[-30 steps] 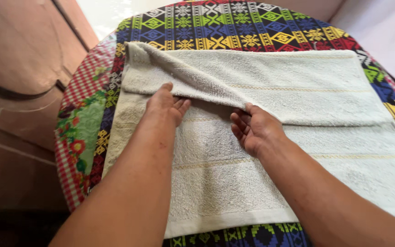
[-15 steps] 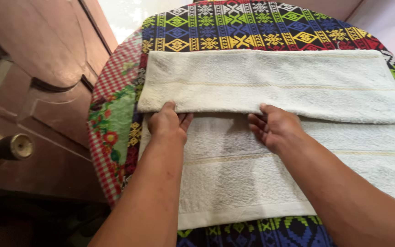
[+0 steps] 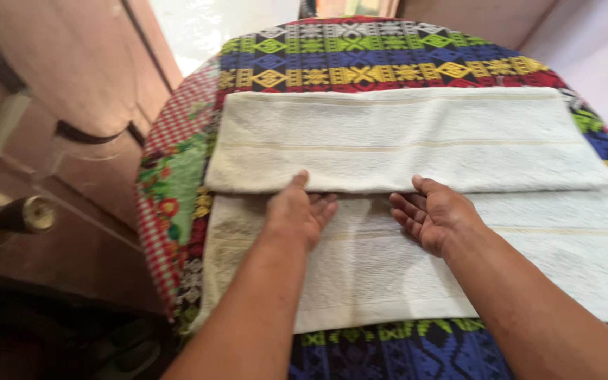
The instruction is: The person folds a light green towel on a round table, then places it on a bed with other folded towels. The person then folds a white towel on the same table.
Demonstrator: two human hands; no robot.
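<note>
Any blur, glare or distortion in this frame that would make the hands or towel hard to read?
Head view: slightly soft overall, likely motion blur; left hand, right hand and towel remain readable. Floor at top is blown out white. Door knob at left is blurred and dim. The tablecloth edge bows, suggesting wide-lens distortion.

Towel (image 3: pixel 402 141): cream terry, thin woven stripes, lying flat across the worktop
Fold: far part doubled toward the near part, its edge mid-towel

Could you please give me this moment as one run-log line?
left hand: palm up, at fold edge | right hand: same | cream terry towel: far part folded over | patterned woven tablecloth: beneath
</note>
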